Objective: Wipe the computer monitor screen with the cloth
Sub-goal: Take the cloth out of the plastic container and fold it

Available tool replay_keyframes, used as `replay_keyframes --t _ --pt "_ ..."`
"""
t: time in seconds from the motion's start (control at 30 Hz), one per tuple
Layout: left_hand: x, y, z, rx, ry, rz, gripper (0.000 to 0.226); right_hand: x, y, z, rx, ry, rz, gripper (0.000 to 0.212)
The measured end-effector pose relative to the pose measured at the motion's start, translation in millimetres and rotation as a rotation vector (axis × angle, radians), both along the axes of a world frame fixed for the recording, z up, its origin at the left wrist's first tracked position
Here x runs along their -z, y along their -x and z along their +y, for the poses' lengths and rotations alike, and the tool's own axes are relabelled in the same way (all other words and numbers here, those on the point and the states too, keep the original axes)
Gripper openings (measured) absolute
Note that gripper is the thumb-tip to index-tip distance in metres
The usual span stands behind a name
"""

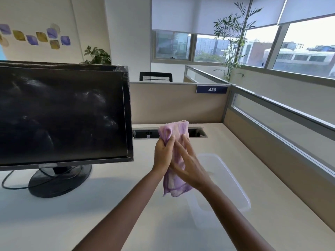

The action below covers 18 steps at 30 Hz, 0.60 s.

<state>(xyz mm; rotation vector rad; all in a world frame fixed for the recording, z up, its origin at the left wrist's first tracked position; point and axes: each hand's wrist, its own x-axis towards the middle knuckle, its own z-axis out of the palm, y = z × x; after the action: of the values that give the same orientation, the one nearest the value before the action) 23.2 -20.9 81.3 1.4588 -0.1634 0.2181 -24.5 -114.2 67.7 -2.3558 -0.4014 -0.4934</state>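
Note:
A black computer monitor (61, 113) stands on the desk at the left, its dark screen smeared with pale streaks. To its right, above the desk, I hold a lilac cloth (176, 131) bunched between both hands. My left hand (163, 153) grips the cloth's upper left part in a fist. My right hand (188, 163) lies against the cloth from the right, fingers stretched along it and thumb pinching it. The cloth's lower end hangs free below my hands. Both hands are apart from the screen.
A clear plastic container (230, 182) lies on the pale desk (126, 205) under my right forearm. The monitor's round base (58, 180) and a black cable (10, 185) sit at the left. A cable slot (195, 132) and partition walls (174, 104) bound the desk behind and right.

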Motion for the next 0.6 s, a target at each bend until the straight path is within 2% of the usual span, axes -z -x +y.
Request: replay_keyframes --t 0.13,0.2,0.33,0.47,0.6 --pt "-1 -1 28 0.081 0.165 0.125 0.024 4 -5 6 0.065 -0.291 -0.038 0.053" --pt "1 1 39 0.134 0.169 0.179 0.028 4 -11 9 0.151 -0.383 0.039 0.051" --pt "14 2 56 0.133 0.048 0.283 0.038 9 -15 18 0.18 -0.468 0.34 0.051" --pt "44 -4 75 0.028 -0.156 0.421 0.044 30 -12 29 0.209 -0.522 0.387 0.042" --pt "80 -5 91 0.07 -0.215 0.632 0.039 63 -14 43 0.253 -0.43 0.383 0.037"
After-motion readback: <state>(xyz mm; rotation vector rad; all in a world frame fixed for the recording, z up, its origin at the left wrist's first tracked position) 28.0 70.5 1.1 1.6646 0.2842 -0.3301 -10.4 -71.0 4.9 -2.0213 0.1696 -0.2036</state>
